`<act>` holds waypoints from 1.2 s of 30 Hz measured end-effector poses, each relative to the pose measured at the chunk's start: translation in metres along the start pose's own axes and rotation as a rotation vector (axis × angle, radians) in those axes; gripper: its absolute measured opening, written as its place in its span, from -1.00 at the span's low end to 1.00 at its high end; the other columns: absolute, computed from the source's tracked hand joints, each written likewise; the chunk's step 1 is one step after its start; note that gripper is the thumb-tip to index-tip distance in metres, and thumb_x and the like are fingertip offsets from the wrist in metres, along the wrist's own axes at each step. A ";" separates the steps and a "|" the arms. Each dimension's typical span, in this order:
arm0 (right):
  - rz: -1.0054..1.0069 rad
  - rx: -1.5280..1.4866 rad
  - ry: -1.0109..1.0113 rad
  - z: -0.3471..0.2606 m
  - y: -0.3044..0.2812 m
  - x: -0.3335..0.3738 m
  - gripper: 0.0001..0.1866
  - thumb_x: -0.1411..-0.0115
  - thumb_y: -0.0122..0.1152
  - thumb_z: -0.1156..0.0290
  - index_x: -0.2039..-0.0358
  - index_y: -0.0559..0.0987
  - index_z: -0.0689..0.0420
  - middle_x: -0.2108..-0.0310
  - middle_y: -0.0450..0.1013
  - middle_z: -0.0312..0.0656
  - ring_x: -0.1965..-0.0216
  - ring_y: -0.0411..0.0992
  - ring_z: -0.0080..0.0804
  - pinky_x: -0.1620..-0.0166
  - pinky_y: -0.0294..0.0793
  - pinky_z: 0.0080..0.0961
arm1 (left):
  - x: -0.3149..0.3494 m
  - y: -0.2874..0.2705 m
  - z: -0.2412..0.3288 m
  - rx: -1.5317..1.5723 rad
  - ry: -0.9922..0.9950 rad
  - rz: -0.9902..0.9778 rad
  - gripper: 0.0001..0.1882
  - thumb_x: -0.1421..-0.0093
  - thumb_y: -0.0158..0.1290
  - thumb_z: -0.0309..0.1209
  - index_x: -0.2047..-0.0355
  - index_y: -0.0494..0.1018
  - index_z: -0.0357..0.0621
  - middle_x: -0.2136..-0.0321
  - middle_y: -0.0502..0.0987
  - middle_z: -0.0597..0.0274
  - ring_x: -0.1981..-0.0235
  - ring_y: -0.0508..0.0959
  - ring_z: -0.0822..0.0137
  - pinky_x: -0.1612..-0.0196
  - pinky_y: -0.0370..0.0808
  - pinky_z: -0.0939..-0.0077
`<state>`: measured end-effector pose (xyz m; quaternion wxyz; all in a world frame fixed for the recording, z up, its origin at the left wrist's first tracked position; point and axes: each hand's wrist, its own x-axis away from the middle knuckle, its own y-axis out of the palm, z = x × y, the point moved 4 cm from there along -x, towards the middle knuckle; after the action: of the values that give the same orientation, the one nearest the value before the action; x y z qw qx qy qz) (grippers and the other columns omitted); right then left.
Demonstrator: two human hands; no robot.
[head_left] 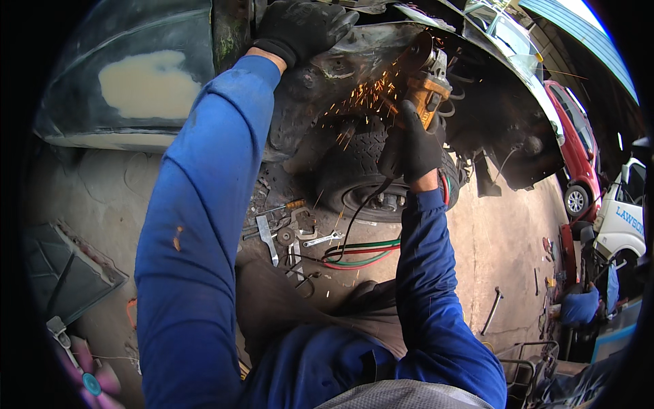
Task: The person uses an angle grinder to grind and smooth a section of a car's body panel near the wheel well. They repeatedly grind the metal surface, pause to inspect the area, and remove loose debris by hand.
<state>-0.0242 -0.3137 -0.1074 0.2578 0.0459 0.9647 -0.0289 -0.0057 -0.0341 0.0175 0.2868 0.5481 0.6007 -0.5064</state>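
My right hand, in a black glove, is closed round a yellow angle grinder. The grinder's disc is up against the dark metal inside a car's wheel opening, and orange sparks spray down and to the left from it. Braced on the bodywork at the top is my left hand, also black-gloved, its fingers stretched to the right and holding no tool. Below the grinder lies a wheel with a tyre. A black cord trails down from the grinder.
Spanners, a clamp, a screwdriver and other tools lie on the floor between the wheel and my legs. Red and green hoses cross there. A pink fan stands lower left. Right are a metal bar and parked vehicles.
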 end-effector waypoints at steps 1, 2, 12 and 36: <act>-0.003 0.004 0.029 0.001 0.001 0.000 -0.65 -0.37 0.39 0.15 0.06 0.63 0.16 0.33 0.59 -0.31 0.36 0.52 -0.58 0.26 0.51 -0.52 | 0.000 0.000 0.000 0.005 0.003 -0.003 -0.62 -0.42 0.03 -0.03 0.49 0.64 0.19 0.53 0.68 0.26 0.49 0.68 0.14 0.35 0.57 0.07; -0.004 -0.001 0.003 0.000 0.001 0.000 -0.65 -0.37 0.39 0.15 0.05 0.64 0.16 0.33 0.59 -0.31 0.36 0.53 -0.58 0.26 0.52 -0.51 | 0.000 0.000 0.000 0.010 0.005 -0.006 -0.62 -0.42 0.03 -0.04 0.49 0.64 0.19 0.53 0.68 0.26 0.49 0.67 0.14 0.35 0.57 0.08; -0.025 -0.026 0.041 -0.001 0.000 -0.003 -0.64 -0.34 0.45 0.20 0.02 0.63 0.18 0.25 0.60 -0.35 0.27 0.53 -0.61 0.16 0.54 -0.54 | -0.002 0.000 0.000 0.007 -0.029 -0.085 -0.59 -0.44 0.00 -0.02 0.49 0.64 0.18 0.53 0.69 0.24 0.48 0.68 0.11 0.32 0.56 0.04; 0.003 0.023 -0.009 0.003 -0.001 -0.008 -0.62 -0.35 0.45 0.17 0.02 0.63 0.20 0.24 0.62 -0.32 0.28 0.54 -0.61 0.19 0.55 -0.53 | 0.000 0.001 -0.001 -0.003 -0.013 -0.028 -0.59 -0.42 0.02 -0.02 0.52 0.63 0.19 0.56 0.67 0.26 0.51 0.67 0.14 0.37 0.56 0.06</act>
<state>-0.0156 -0.3152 -0.1059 0.2614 0.0502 0.9631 -0.0398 -0.0051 -0.0335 0.0173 0.2842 0.5360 0.6072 -0.5130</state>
